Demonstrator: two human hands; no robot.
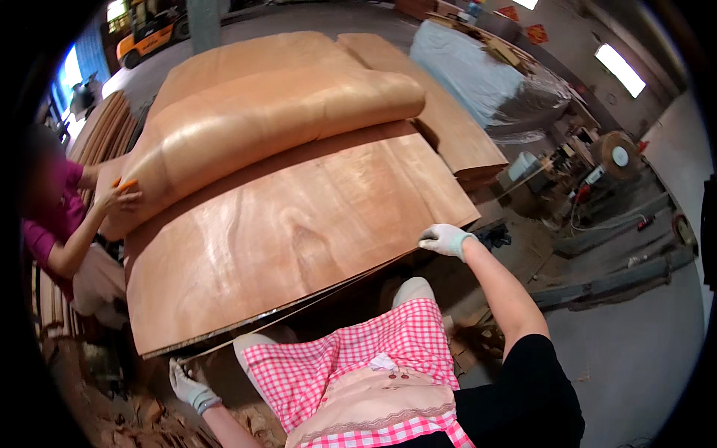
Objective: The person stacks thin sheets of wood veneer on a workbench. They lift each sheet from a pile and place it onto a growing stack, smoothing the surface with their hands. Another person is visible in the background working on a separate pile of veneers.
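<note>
A broad stack of thin wood veneer sheets point(291, 231) lies in front of me, with another large sheet point(276, 112) curled back over its far part. My right hand point(447, 240), in a white glove, is closed on the stack's front edge near the right corner, its fingertips partly hidden. Below the front left corner, my gloved left hand point(193, 387) has its fingers closed at the end of a thin wood strip point(306, 302). That strip runs slantwise along the front edge toward my right hand.
A co-worker in a purple top point(56, 231) stands at the left, one hand on the curled sheet, with something orange at the fingers. Another veneer stack point(478, 153) lies at the right. Wood scraps point(142, 418) litter the floor; a forklift point(149, 37) stands far left.
</note>
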